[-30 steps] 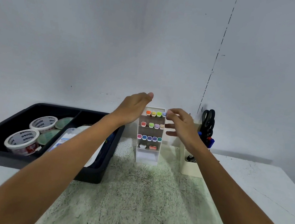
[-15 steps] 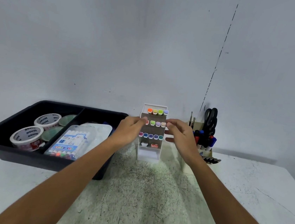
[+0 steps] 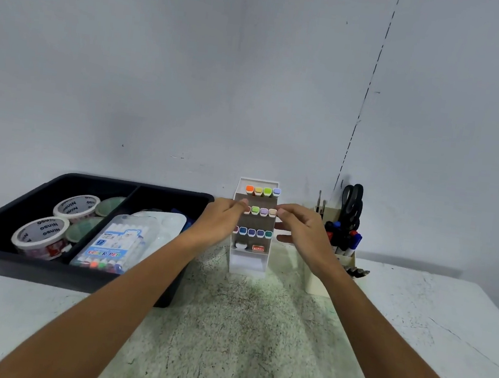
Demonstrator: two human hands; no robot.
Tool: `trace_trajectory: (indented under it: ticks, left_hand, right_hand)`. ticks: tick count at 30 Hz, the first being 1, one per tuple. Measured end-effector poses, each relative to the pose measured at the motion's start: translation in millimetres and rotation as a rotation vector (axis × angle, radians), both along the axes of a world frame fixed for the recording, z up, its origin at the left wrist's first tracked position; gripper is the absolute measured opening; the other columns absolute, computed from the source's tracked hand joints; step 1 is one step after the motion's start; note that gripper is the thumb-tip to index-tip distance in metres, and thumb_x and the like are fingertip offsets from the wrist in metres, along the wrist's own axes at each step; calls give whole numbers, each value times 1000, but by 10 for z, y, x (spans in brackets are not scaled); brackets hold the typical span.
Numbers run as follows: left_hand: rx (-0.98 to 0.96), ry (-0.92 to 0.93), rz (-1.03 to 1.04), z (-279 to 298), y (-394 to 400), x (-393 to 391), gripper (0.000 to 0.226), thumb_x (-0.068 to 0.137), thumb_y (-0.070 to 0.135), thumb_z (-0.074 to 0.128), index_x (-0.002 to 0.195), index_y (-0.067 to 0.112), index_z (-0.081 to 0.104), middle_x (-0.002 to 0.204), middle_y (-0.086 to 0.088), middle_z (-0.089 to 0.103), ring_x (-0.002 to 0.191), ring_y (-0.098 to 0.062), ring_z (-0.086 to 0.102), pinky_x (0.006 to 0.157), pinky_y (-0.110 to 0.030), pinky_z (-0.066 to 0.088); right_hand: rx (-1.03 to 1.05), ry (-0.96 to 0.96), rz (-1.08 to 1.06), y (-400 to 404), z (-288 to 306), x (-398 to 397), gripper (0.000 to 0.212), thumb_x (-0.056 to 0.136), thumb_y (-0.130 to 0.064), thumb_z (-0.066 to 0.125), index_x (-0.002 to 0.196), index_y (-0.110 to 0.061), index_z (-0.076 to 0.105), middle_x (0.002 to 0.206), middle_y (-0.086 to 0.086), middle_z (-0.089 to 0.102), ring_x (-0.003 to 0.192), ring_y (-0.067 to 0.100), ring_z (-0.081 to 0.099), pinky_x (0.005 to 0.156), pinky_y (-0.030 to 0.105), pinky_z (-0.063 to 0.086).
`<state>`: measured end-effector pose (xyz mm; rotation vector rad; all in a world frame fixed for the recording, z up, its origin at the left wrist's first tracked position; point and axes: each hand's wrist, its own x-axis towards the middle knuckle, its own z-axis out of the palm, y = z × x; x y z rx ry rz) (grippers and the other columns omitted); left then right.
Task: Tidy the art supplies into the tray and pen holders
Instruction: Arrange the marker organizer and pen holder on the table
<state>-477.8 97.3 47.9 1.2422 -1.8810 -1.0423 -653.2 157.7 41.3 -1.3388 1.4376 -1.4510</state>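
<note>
Steadying the white marker rack on the tabletop, we are gripping its sides with the left hand and right hand, fingers curled; squaring it gently should be keeping its marker rows seated. The black tray is holding tape rolls and a pen pack; the beige holder is carrying scissors.

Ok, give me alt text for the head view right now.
Both hands, left hand and right hand, touch the sides of a white tiered marker holder on a table. A black tray sits left, a pen cup right.
</note>
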Motion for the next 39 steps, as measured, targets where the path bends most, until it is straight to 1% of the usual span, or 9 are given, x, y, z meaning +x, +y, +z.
trace_trajectory:
  ticks: [3, 5, 8, 13, 17, 20, 24, 27, 39]
  left_hand:
    - [32, 40, -41, 4, -25, 28, 40, 101, 43, 41, 92, 18, 71, 94, -7, 74, 93, -24, 69, 92, -41, 52]
    - [-73, 72, -3, -21, -46, 54, 27, 98, 42, 48, 87, 27, 69, 91, 3, 73, 89, -16, 68, 82, -31, 54]
    - [-210, 217, 102, -41, -85, 103, 10, 88, 36, 66, 92, 30, 60, 98, 8, 68, 86, -4, 66, 70, -19, 52]
    - [154, 299, -108, 45, -255, 178, 92, 65, 48, 76, 142, 20, 35, 139, -1, 49, 120, -17, 56, 98, -41, 50]
    - [261, 279, -295, 94, -411, 185, 85, 65, 41, 77, 139, 28, 37, 128, 14, 54, 101, -1, 65, 69, -25, 57]
    - [261, 212, -371, 139, -486, 151, 66, 65, 34, 80, 121, 40, 44, 117, 21, 53, 97, 9, 62, 68, -25, 56]
    - [265, 149, -340, 158, -563, 123, 110, 57, 28, 91, 144, 25, 23, 137, 10, 44, 120, -8, 49, 70, -30, 57]
    - [249, 122, -304, 150, -574, 111, 119, 55, 29, 85, 149, 21, 14, 148, -2, 37, 130, -22, 43, 67, -29, 57]
    - [160, 152, -242, 69, -595, 60, 110, 51, 31, 88, 141, 26, 26, 123, 10, 48, 109, -3, 50, 62, -23, 55]
  right_hand:
    - [1, 4, -8, -19, -4, -1, 14, 95, -19, 57, 99, -12, 69, 99, 3, 71, 92, 21, 69, 70, 31, 56]
    - [12, 3, -21, -34, -2, -8, 9, 93, -21, 62, 97, -14, 64, 98, 5, 71, 91, 22, 69, 70, 33, 56]
    - [52, -24, -9, -67, 10, -34, 31, 86, -30, 70, 111, -18, 55, 109, 5, 68, 97, 21, 67, 75, 35, 59]
    - [161, 3, 140, -177, 86, -94, 105, 63, -47, 79, 150, -24, 26, 145, 6, 41, 124, 21, 50, 98, 41, 50]
    - [211, 65, 249, -310, 132, -124, 122, 60, -45, 82, 155, -28, 8, 160, 5, 18, 143, 27, 29, 112, 49, 34]
    - [247, 40, 316, -411, 137, -142, 123, 63, -36, 86, 154, -28, 3, 161, 0, 15, 144, 25, 25, 113, 51, 31]
    - [247, 16, 301, -490, 111, -151, 118, 63, -33, 82, 154, -30, 7, 155, -4, 28, 137, 22, 36, 110, 49, 35]
    - [233, 22, 294, -521, 81, -165, 119, 61, -31, 84, 154, -31, 10, 145, -5, 35, 130, 20, 44, 104, 43, 42]
    - [120, 65, 203, -608, -11, -191, 100, 68, -20, 86, 148, -26, 28, 136, 0, 49, 118, 19, 55, 91, 35, 53]
